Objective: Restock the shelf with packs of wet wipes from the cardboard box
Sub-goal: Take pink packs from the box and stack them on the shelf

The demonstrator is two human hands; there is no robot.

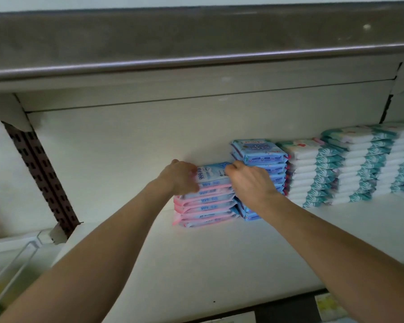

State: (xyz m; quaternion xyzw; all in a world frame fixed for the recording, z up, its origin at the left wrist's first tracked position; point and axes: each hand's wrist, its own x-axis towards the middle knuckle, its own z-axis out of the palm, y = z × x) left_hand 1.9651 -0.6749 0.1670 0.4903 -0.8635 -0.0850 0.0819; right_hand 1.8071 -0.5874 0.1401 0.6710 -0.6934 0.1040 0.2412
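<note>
The top pack (pixel 211 174) of the pink-edged stack (pixel 205 206) carries the number 999, printed sideways; the same 999 repeats on the front edges of the packs beneath. Just right of that stack, the lettering on the blue packs (pixel 259 151) is too blurred to read.

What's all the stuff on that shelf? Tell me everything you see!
pink packs: one stack, pink and white, left end of the row
blue packs: one stack, blue, right beside the pink ones, taller
teal packs: three stacks, white and teal, further right
shelf: one, white, under all the stacks
rail: one, grey, along the shelf above
upright post: one, brown with holes, far left
left hand: one, grips the pink packs' top at its left end
right hand: one, grips its right end
</note>
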